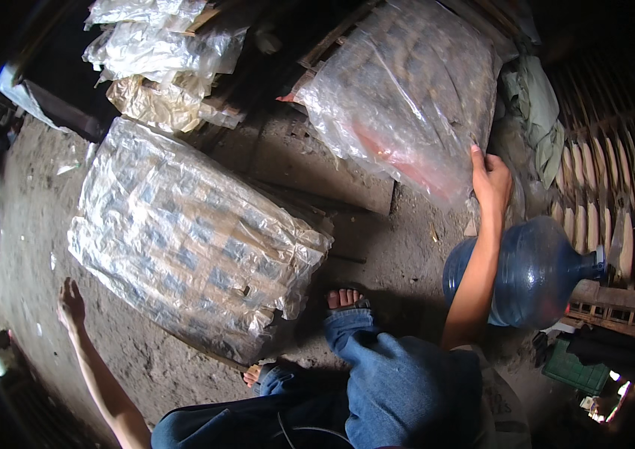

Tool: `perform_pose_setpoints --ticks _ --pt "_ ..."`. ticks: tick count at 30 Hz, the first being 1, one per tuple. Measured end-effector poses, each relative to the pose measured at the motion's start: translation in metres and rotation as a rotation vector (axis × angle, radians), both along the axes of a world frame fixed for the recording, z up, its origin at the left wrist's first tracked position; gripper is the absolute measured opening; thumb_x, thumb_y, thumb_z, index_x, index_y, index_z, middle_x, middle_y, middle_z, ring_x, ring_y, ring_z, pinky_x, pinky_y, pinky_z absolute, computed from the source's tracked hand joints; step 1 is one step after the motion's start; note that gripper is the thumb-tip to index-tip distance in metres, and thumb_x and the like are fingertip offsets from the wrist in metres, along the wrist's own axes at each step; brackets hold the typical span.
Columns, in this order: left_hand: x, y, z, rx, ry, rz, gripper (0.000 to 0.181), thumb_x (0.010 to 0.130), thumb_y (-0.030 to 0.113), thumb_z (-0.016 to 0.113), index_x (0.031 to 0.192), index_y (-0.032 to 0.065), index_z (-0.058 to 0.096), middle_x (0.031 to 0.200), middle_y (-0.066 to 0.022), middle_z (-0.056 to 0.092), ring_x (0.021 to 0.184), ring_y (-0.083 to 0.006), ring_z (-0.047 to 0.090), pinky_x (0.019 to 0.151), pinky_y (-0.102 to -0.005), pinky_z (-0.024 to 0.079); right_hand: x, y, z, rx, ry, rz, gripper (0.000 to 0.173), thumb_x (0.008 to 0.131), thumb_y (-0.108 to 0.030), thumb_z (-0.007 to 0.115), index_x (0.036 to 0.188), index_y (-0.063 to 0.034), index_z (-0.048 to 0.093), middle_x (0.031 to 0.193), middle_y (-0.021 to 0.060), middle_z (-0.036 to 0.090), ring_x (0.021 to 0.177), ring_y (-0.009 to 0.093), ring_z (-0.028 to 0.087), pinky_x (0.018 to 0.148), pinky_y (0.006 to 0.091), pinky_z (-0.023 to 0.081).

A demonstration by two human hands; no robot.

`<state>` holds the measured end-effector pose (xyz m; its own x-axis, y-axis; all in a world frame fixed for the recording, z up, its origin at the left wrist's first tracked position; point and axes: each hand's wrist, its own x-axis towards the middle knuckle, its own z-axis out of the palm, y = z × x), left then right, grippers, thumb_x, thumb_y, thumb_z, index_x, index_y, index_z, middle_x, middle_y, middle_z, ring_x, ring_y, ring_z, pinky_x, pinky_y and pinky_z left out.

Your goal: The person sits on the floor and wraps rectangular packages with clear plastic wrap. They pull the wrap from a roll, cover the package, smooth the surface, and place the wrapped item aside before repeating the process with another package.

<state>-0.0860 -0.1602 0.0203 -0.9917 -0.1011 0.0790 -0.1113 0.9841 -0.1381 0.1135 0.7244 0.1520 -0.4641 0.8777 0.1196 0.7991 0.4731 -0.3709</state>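
Observation:
My right hand [491,178] pinches the near right corner of a clear plastic sheet [407,95]. The sheet lies over a dark, flat stack, and something reddish shows through its near edge. My left hand [72,304] is held out to the left above the dirt floor and holds nothing. Between my hands is another low stack, covered by a crinkled plastic sheet [194,236]. Bluish-grey patches and brown strips show through that cover; what they are cannot be made out.
A blue water-cooler bottle [531,272] lies on its side under my right forearm. Slatted racks with pale, long pieces [592,168] stand at the right, near a green plastic crate [576,367]. More plastic-covered stacks [154,56] are at the far left. A board [317,163] lies between the stacks.

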Motion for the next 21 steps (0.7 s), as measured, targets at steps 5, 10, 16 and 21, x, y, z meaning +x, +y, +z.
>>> perform_pose_setpoints --ticks 5,10,16,21 --pt "0.014 0.026 0.007 -0.101 -0.147 0.020 0.033 0.098 0.039 0.043 0.113 0.0181 0.064 0.119 -0.0096 0.064 0.104 -0.0346 0.062 0.085 -0.0487 0.048 -0.005 -0.004 0.006 0.099 -0.012 -0.057 0.063 0.082 -0.058 0.061 0.114 -0.0044 0.066 0.115 0.0180 0.066 0.107 0.038 0.062 0.090 0.0461 0.047" --pt "0.018 0.011 0.004 -0.043 -0.127 0.000 0.025 0.094 0.036 0.050 0.100 0.0190 0.067 0.108 -0.0090 0.067 0.097 -0.0350 0.064 0.079 -0.0493 0.049 -0.015 -0.011 0.008 0.173 -0.024 -0.058 0.058 0.081 -0.055 0.064 0.111 -0.0051 0.066 0.111 0.0186 0.066 0.105 0.038 0.062 0.087 0.0468 0.048" --pt "0.015 -0.031 -0.010 0.039 -0.186 -0.025 0.019 0.090 0.032 0.056 0.096 0.0194 0.069 0.100 -0.0127 0.069 0.092 -0.0375 0.065 0.074 -0.0478 0.051 -0.028 -0.033 0.026 0.213 -0.024 -0.068 0.054 0.076 -0.049 0.071 0.104 -0.0030 0.069 0.108 0.0205 0.068 0.103 0.038 0.064 0.085 0.0457 0.050" --pt "0.011 -0.019 -0.037 0.156 -0.309 -0.100 0.023 0.090 0.031 0.057 0.100 0.0151 0.070 0.098 -0.0168 0.069 0.094 -0.0376 0.066 0.078 -0.0460 0.052 -0.028 -0.027 0.037 0.249 -0.130 -0.052 0.053 0.074 -0.047 0.072 0.100 -0.0015 0.070 0.105 0.0217 0.068 0.101 0.038 0.064 0.085 0.0447 0.050"
